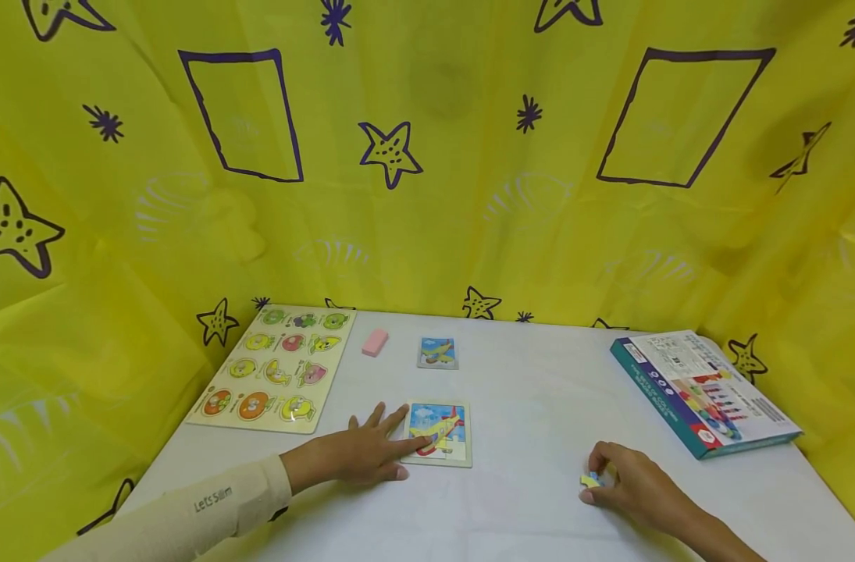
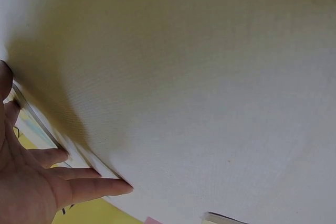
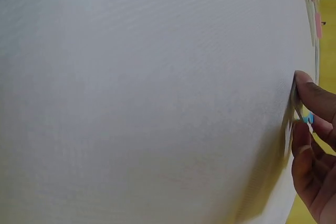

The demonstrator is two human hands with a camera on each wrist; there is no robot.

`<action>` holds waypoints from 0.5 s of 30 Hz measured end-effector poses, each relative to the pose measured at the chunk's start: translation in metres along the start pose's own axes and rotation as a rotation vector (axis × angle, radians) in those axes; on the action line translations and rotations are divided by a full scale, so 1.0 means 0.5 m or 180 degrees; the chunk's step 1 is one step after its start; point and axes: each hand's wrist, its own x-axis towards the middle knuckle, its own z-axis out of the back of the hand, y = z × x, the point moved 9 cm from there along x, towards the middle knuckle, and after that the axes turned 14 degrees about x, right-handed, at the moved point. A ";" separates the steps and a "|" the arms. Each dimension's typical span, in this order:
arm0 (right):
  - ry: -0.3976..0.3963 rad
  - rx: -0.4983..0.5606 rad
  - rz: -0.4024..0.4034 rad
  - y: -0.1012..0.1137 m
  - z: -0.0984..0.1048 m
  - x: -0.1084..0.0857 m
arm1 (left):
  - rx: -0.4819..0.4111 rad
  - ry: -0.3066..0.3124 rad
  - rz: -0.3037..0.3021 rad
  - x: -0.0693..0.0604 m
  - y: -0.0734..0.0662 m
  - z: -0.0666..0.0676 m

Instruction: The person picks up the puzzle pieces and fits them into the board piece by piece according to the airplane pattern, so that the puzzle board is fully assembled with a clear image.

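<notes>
A small square airplane jigsaw puzzle (image 1: pixel 455 446) lies on the table in the head view, several of its pieces in the frame. My left hand (image 1: pixel 374 451) rests at its left side with fingers spread, the index finger touching the picture. In the left wrist view, that hand (image 2: pixel 31 182) shows straight fingers. Off to the right, my right hand (image 1: pixel 634 484) pinches a blue and yellow puzzle piece (image 1: pixel 590 481) between thumb and fingers, at the white tabletop. The right wrist view shows the right hand (image 3: pixel 317 166) and only a blue bit of the puzzle piece (image 3: pixel 308 118).
Behind the puzzle lie a small airplane picture card (image 1: pixel 438 353) and a pink eraser-like block (image 1: pixel 375 342). A fruit-picture board (image 1: pixel 332 375) is at the left. On the right sits a teal-edged box (image 1: pixel 652 402). A yellow patterned curtain (image 1: pixel 455 234) encloses the white table (image 1: pixel 532 390).
</notes>
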 end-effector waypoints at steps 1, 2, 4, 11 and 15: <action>0.0050 0.0059 0.0044 0.000 -0.003 0.000 | -0.0003 -0.0002 0.0003 0.000 0.000 0.000; 0.0111 0.0130 0.0108 0.002 -0.006 -0.001 | -0.0006 -0.0004 0.0006 0.000 0.000 0.001; 0.0239 0.0299 0.0351 0.010 -0.013 -0.004 | -0.0011 0.0000 0.0011 -0.001 0.000 0.002; 0.0489 0.0732 0.0950 0.042 -0.028 -0.014 | 0.0016 0.0002 0.0015 -0.001 -0.001 0.003; 0.0381 0.0681 0.0930 0.050 -0.026 -0.012 | 0.0001 -0.0006 0.0016 -0.001 -0.001 0.003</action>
